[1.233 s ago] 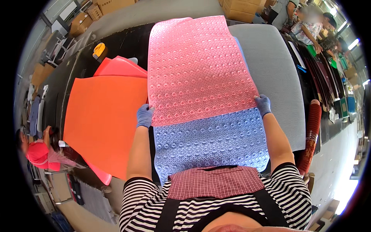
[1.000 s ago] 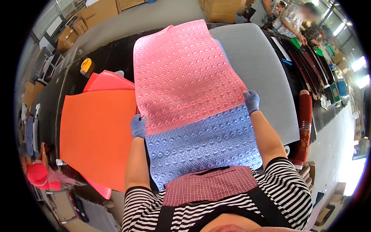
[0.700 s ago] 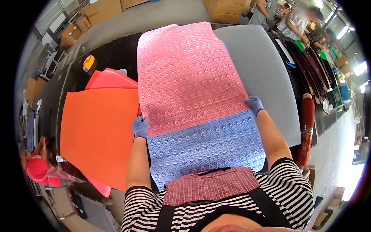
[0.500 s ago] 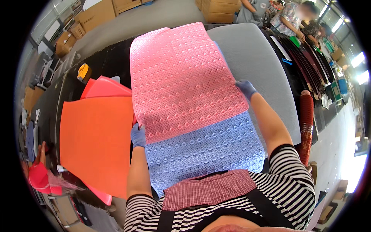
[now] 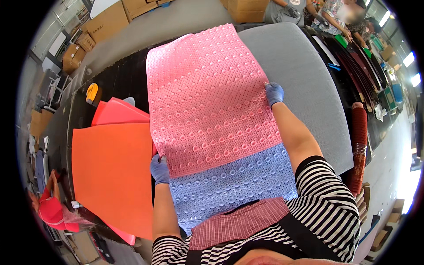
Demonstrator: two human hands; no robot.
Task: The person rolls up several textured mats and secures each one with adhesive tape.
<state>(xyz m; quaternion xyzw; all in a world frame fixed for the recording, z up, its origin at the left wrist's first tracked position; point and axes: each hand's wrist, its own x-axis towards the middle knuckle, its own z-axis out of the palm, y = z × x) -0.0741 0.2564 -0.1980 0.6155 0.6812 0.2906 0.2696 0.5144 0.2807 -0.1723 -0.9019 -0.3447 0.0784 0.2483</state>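
A pink bumpy bath mat [image 5: 207,101] spreads in front of me, partly covering a blue bath mat [image 5: 234,183] of the same kind. Gloved in blue, my left hand [image 5: 160,170] is closed on the pink mat's near left edge. My right hand [image 5: 274,93], in a matching glove, grips the right edge farther up. The blue mat's near end lies against my checked apron, and its far part is hidden under the pink one.
Orange sheets [image 5: 112,176] lie on the left, with pink-red sheets [image 5: 121,109] behind them. A grey padded board [image 5: 304,88] extends to the right. Beyond it are a dark red roll [image 5: 358,145], a stack of dark sheets [image 5: 353,66] and a yellow tape roll [image 5: 92,92] far left. Several people work nearby.
The pink mat has come slightly nearer to me and flattened out, covering more of the blue one. My right hand has shifted a little left and farther along the edge.
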